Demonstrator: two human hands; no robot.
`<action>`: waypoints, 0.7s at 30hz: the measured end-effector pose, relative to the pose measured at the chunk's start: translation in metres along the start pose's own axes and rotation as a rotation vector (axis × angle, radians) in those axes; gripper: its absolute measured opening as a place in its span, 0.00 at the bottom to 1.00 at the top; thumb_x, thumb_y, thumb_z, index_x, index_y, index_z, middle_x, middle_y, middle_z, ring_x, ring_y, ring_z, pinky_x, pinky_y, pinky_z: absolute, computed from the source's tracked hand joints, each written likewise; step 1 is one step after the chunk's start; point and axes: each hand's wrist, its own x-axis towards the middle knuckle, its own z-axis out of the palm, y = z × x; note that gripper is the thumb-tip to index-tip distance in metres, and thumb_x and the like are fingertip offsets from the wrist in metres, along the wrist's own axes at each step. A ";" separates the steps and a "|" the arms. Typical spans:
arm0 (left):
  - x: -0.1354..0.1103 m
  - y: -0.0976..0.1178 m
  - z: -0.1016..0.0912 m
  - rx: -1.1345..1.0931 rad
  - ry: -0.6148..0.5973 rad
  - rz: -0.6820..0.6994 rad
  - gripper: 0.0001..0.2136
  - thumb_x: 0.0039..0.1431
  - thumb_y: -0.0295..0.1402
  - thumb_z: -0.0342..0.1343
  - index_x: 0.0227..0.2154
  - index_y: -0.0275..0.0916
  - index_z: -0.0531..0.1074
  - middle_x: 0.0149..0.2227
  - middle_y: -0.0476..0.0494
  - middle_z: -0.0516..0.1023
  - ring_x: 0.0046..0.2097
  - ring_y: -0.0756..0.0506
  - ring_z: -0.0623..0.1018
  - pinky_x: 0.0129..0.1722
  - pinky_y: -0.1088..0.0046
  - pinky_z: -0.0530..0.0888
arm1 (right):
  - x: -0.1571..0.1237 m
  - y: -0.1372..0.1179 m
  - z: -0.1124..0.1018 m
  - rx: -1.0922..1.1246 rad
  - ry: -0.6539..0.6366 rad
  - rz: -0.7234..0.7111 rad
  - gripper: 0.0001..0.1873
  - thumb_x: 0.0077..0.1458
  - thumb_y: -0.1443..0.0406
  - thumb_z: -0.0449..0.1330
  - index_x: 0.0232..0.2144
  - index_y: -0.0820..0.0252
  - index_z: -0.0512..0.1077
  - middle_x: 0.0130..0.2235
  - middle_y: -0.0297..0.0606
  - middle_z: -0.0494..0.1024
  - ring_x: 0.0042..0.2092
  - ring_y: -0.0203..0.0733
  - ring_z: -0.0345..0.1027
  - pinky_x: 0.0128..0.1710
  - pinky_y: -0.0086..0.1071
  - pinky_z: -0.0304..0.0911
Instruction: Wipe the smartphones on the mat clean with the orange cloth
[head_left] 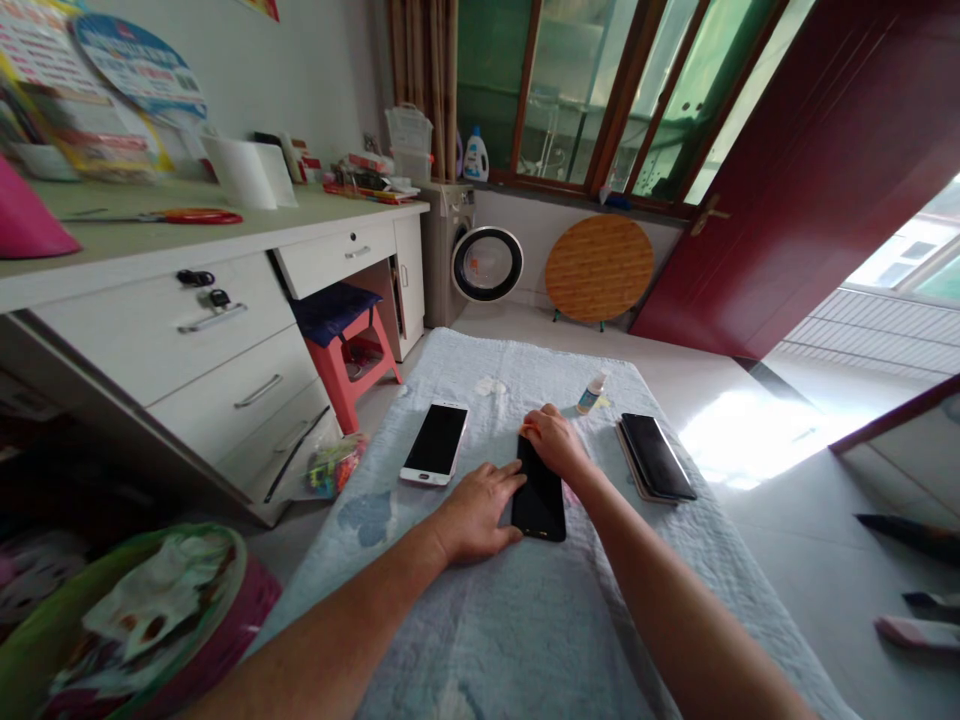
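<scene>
A black smartphone [540, 505] lies face up on the cloth-covered table, between my hands. My left hand [480, 512] rests along its left edge, fingers stretched out over the side and thumb near the lower corner. At the phone's top end, my right hand [553, 442] presses down with its fingers bent together. Whatever those fingers may hold is hidden. To the left lies a white smartphone [436, 442] with a dark screen. On the right, another dark phone [657, 456] lies on a flat case or cover. A small spray bottle [592, 394] stands beyond my right hand.
Pale blue patterned cloth [517, 640] covers the table. At left stand a white desk [172, 340], a red stool [352, 360] and a waste bin [225, 600]. Farther back are a washing machine with its door [487, 264] open and a round wooden tabletop [600, 268].
</scene>
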 end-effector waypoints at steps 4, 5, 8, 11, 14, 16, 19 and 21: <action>0.000 0.002 0.003 0.029 0.022 -0.015 0.32 0.50 0.42 0.63 0.58 0.36 0.64 0.63 0.38 0.61 0.59 0.36 0.66 0.60 0.59 0.62 | -0.003 -0.002 -0.002 0.021 -0.037 -0.093 0.09 0.59 0.67 0.55 0.36 0.60 0.75 0.38 0.39 0.72 0.39 0.35 0.67 0.40 0.25 0.57; 0.000 0.002 0.004 0.043 0.035 -0.021 0.33 0.50 0.44 0.63 0.57 0.36 0.64 0.63 0.37 0.61 0.59 0.35 0.65 0.60 0.58 0.62 | -0.004 -0.001 -0.003 0.032 -0.054 -0.114 0.09 0.59 0.67 0.55 0.36 0.61 0.76 0.38 0.39 0.73 0.38 0.35 0.68 0.40 0.25 0.58; 0.000 0.004 0.007 0.091 0.066 -0.016 0.33 0.51 0.47 0.62 0.56 0.35 0.65 0.61 0.35 0.65 0.58 0.35 0.66 0.59 0.59 0.63 | -0.009 0.000 -0.009 0.077 -0.142 -0.181 0.09 0.55 0.70 0.56 0.34 0.61 0.77 0.36 0.38 0.74 0.37 0.35 0.68 0.39 0.25 0.59; -0.001 0.006 0.009 0.134 0.086 0.006 0.31 0.52 0.46 0.62 0.55 0.35 0.66 0.58 0.37 0.68 0.55 0.36 0.69 0.57 0.60 0.66 | -0.011 0.000 -0.014 0.104 -0.248 -0.232 0.07 0.52 0.70 0.59 0.32 0.61 0.78 0.35 0.37 0.75 0.37 0.35 0.68 0.38 0.25 0.59; -0.001 0.007 0.009 0.164 0.092 0.015 0.29 0.52 0.46 0.61 0.55 0.36 0.66 0.57 0.38 0.69 0.54 0.36 0.69 0.56 0.60 0.66 | -0.010 -0.002 -0.016 0.086 -0.277 -0.232 0.08 0.51 0.70 0.58 0.32 0.60 0.78 0.36 0.37 0.75 0.37 0.35 0.68 0.38 0.24 0.59; -0.001 0.007 0.009 0.181 0.086 0.018 0.30 0.53 0.46 0.60 0.55 0.36 0.66 0.58 0.37 0.69 0.55 0.36 0.69 0.56 0.60 0.66 | -0.008 -0.004 -0.015 0.047 -0.240 -0.202 0.09 0.53 0.69 0.57 0.33 0.60 0.77 0.37 0.37 0.75 0.38 0.35 0.68 0.39 0.24 0.58; -0.001 0.007 0.010 0.204 0.079 0.018 0.30 0.54 0.48 0.59 0.56 0.35 0.65 0.59 0.35 0.67 0.56 0.35 0.68 0.56 0.59 0.65 | -0.002 -0.008 -0.013 -0.044 -0.190 -0.150 0.11 0.56 0.68 0.55 0.36 0.60 0.77 0.39 0.40 0.75 0.40 0.36 0.69 0.40 0.25 0.58; -0.001 0.007 0.010 0.215 0.077 0.018 0.31 0.55 0.48 0.58 0.56 0.34 0.65 0.60 0.34 0.67 0.56 0.35 0.68 0.56 0.59 0.65 | 0.003 -0.011 -0.011 -0.103 -0.181 -0.120 0.12 0.58 0.68 0.52 0.37 0.61 0.76 0.40 0.41 0.76 0.41 0.37 0.69 0.41 0.25 0.58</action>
